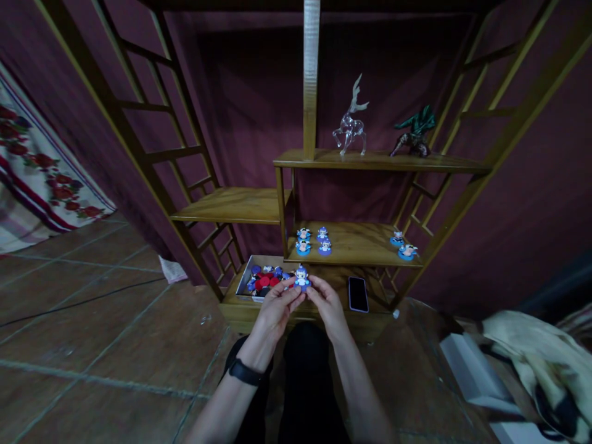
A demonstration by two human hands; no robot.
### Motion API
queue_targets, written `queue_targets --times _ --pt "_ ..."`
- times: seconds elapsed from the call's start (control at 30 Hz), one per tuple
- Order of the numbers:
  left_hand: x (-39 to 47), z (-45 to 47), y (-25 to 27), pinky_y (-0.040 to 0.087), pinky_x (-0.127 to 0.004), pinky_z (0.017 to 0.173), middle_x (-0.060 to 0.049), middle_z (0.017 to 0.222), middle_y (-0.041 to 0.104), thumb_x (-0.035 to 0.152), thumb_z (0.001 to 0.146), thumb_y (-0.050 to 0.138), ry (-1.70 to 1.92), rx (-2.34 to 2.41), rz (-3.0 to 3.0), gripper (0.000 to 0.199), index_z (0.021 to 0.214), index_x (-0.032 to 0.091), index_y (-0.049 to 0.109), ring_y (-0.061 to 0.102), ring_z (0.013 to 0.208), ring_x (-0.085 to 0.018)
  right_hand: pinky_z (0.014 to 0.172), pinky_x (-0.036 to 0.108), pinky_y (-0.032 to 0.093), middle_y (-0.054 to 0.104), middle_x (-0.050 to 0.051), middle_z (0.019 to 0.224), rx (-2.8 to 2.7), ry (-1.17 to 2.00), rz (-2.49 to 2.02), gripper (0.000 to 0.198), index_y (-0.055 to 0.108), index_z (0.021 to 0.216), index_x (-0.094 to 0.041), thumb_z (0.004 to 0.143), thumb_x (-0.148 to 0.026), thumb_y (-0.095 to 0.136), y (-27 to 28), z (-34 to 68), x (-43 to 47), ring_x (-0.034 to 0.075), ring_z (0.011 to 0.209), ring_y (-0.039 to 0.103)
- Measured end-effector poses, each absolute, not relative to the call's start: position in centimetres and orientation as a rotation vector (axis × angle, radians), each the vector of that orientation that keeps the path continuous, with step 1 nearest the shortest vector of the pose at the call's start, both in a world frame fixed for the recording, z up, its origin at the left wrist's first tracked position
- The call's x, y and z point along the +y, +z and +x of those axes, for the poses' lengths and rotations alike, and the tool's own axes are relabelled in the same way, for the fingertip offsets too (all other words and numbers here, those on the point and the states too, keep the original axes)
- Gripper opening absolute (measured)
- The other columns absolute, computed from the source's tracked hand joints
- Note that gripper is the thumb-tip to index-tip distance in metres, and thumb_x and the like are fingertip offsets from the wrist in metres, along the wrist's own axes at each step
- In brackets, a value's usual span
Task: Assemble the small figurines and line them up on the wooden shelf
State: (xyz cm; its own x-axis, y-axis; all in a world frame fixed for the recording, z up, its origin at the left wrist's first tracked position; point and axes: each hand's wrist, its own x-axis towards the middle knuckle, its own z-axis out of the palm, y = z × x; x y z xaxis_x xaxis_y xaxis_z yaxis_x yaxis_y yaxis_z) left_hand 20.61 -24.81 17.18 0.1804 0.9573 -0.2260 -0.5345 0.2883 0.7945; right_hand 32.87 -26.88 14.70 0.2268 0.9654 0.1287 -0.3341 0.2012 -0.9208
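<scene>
Between my two hands, a small purple-haired figurine (302,279) on a round purple base stands upright, its face turned toward me. The fingers of my left hand (280,303) pinch it from the left, and those of my right hand (326,302) from the right. Just behind my left hand sits an open box (241,285) filled with red, blue and purple figurine pieces. On the shelf (354,240) above stand two purple figurines (324,246) and two blue-based figurines (303,247) at the left, with two more blue-based figurines (407,251) at the right end.
A phone (357,294) lies on the lowest board, right of my hands. Higher up, a clear deer figurine (350,126) and a dark green crouching figure (416,131) stand on a shelf. To the left is a wooden shelf board (235,205). A white box (478,373) lies on the floor.
</scene>
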Motion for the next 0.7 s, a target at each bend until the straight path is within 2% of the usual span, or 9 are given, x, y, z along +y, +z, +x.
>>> queue_targets --times 0.33,0.7 --pt "-24.3 17.4 18.0 0.053 -0.028 0.079 -0.006 0.085 0.070 0.009 0.062 0.072 1.191 0.758 0.737 0.029 0.089 0.014 0.065 0.067 0.079 -0.016 0.080 0.037 0.050 0.066 0.006 0.105 -0.742 1.168 -0.825 0.039 0.065 0.103 -0.021 0.069 -0.040 0.066 15.1 29.4 -26.0 0.022 0.094 0.061" --pt "-23.8 15.6 18.2 0.053 -0.026 0.080 -0.007 0.085 0.070 0.001 0.064 0.068 1.175 0.736 0.589 0.021 0.083 0.012 0.066 0.066 0.081 -0.016 0.078 0.033 0.050 0.066 0.004 0.100 -0.795 1.138 -0.864 0.035 0.064 0.102 -0.022 0.070 -0.036 0.066 16.0 27.4 -26.8 0.019 0.091 0.060"
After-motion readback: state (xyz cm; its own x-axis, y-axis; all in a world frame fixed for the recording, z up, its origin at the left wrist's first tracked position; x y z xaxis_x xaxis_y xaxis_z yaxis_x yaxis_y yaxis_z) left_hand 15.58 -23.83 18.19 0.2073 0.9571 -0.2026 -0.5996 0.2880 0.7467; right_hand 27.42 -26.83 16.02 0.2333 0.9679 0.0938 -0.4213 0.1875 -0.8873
